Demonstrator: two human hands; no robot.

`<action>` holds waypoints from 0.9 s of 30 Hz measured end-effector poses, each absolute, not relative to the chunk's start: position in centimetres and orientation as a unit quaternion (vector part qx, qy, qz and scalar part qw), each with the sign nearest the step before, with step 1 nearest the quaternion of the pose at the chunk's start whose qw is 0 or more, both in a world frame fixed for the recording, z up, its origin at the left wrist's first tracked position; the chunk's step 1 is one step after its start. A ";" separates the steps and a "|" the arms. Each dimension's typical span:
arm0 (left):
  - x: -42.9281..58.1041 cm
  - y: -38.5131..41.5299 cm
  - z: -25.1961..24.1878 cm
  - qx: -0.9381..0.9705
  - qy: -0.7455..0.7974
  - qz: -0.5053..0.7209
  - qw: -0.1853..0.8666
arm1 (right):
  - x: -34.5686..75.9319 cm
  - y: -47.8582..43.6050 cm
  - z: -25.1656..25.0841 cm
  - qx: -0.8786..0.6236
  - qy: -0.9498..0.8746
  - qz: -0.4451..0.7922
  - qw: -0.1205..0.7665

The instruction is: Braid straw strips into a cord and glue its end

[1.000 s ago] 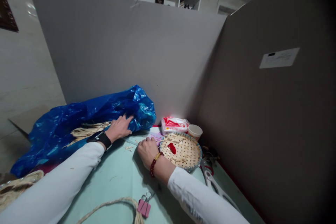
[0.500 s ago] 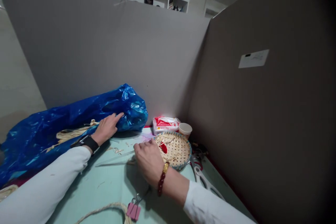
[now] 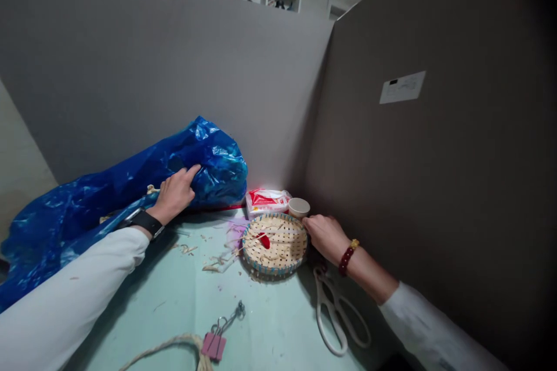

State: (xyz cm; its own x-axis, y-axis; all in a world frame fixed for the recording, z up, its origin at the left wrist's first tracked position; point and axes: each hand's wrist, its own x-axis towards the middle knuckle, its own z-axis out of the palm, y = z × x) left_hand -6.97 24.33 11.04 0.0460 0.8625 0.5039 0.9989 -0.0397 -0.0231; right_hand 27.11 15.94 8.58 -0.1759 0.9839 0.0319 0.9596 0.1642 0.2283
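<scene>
My left hand (image 3: 174, 195) lies flat on a crumpled blue plastic bag (image 3: 108, 185) at the back left of the pale green table, fingers stretched out over the plastic. My right hand (image 3: 324, 235) rests at the right rim of a round woven basket (image 3: 274, 243), fingers curled down against the table beside it; what they hold, if anything, is hidden. A red piece (image 3: 263, 240) and thin straw strips lie in the basket. A paper cup (image 3: 299, 207) stands just behind my right hand.
A red and white packet (image 3: 266, 200) sits in the back corner. White-handled scissors (image 3: 335, 313) lie right of the basket. A pink binder clip (image 3: 214, 345) and a braided straw rope (image 3: 174, 348) lie near the front edge. Straw scraps (image 3: 213, 261) are scattered mid-table. Grey partitions wall the back and right.
My right hand moved from the left of the basket to its right rim. The basket shifted slightly left, uncovering the scissors. My left hand slid higher on the blue bag.
</scene>
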 end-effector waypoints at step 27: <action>-4.3 26.2 9.0 -0.731 -0.633 -0.190 0.171 | 9.4 24.3 3.3 0.440 0.896 0.066 0.015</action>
State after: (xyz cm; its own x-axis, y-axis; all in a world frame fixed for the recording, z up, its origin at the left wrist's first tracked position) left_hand -4.26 26.19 8.99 0.1280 0.8603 0.4935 0.9899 -0.1414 -0.0104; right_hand 9.37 24.26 3.28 -0.6126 0.7898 0.0303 0.7858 0.6045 0.1310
